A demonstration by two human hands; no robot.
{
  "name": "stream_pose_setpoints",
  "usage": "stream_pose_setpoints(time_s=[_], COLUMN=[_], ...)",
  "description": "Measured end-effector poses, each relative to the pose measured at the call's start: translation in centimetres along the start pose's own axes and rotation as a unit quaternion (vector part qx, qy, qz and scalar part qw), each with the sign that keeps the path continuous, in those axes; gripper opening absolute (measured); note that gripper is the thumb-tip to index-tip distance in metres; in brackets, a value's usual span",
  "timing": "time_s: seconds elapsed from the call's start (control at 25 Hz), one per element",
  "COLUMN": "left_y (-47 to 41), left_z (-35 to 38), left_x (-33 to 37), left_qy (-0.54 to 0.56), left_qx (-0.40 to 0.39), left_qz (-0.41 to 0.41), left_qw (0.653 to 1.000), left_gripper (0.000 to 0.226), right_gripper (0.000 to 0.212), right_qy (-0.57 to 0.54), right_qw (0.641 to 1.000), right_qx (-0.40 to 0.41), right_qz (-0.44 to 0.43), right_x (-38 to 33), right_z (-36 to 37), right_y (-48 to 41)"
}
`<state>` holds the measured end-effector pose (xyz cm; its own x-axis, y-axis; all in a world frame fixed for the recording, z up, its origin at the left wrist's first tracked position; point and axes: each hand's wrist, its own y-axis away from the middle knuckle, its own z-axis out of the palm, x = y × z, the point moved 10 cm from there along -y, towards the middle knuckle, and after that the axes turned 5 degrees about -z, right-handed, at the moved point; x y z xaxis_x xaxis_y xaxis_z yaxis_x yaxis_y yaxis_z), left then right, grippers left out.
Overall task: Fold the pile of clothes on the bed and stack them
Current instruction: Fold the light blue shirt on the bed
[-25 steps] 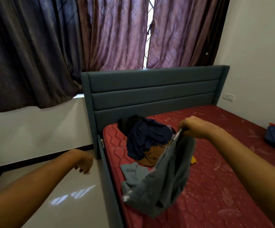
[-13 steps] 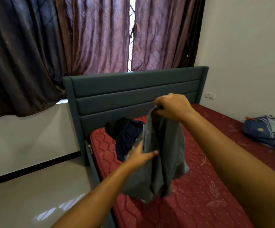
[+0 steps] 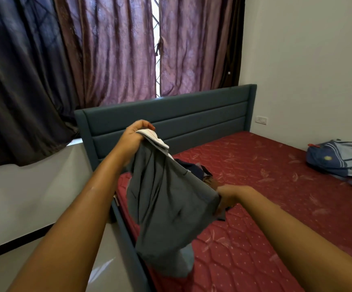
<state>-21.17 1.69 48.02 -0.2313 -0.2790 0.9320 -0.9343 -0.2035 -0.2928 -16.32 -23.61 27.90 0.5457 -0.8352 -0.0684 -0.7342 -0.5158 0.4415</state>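
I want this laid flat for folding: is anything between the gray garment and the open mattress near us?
Nothing visible. The gray garment, held by the left hand and right hand, hangs over red mattress. The pile lies behind it toward the headboard; the backpack sits far right. The garment hides the strip beneath it.

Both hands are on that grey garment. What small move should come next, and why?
Probably draw the left hand and right hand apart to stretch the grey garment flat: each grips an edge, but it hangs bunched and creased between them, above the mattress.
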Motion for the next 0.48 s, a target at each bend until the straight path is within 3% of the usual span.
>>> stream_pose_setpoints(time_s=[0.08, 0.12, 0.16, 0.24, 0.28, 0.32, 0.36, 0.4, 0.48], left_y=[0.7, 1.7, 3.6, 9.4, 12.0, 13.8, 14.6, 14.9, 14.2], left_z=[0.9, 2.5, 4.4, 7.3, 8.0, 8.5, 8.8, 9.0, 9.4], left_x=[0.2, -0.7, -2.8, -8.4, -11.1, -13.2, -14.7, -15.5, -15.6], left_qy=[-0.068, -0.132, -0.212, -0.4, -0.475, -0.529, -0.565, -0.589, -0.614], left_qx=[-0.064, -0.146, -0.246, -0.428, -0.482, -0.505, -0.501, -0.485, -0.447], left_qz=[-0.02, -0.056, -0.116, -0.222, -0.254, -0.266, -0.272, -0.27, -0.248], left_qw=[0.995, 0.979, 0.939, 0.779, 0.692, 0.628, 0.596, 0.587, 0.601], left_gripper=[0.021, 0.019, 0.019, 0.024, 0.032, 0.04, 0.047, 0.053, 0.06], right_gripper=[0.039, 0.035, 0.035, 0.036, 0.035, 0.034, 0.033, 0.035, 0.053], right_qy=[0.062, 0.074, 0.074, 0.049, 0.023, -0.002, -0.016, -0.017, -0.033], right_qw=[0.993, 0.983, 0.972, 0.949, 0.936, 0.924, 0.917, 0.917, 0.923], right_qx=[0.053, 0.105, 0.154, 0.258, 0.308, 0.346, 0.366, 0.369, 0.35], right_qz=[0.085, 0.129, 0.162, 0.175, 0.169, 0.162, 0.157, 0.15, 0.156], right_x=[2.6, 3.8, 4.8, 5.7, 5.9, 5.7, 5.4, 5.0, 4.6], right_z=[-0.2, -1.5, -3.2, -7.6, -9.7, -11.4, -12.5, -13.0, -12.7], right_y=[0.1, 0.9, 1.8, 3.5, 4.1, 4.5, 4.6, 4.3, 3.2])
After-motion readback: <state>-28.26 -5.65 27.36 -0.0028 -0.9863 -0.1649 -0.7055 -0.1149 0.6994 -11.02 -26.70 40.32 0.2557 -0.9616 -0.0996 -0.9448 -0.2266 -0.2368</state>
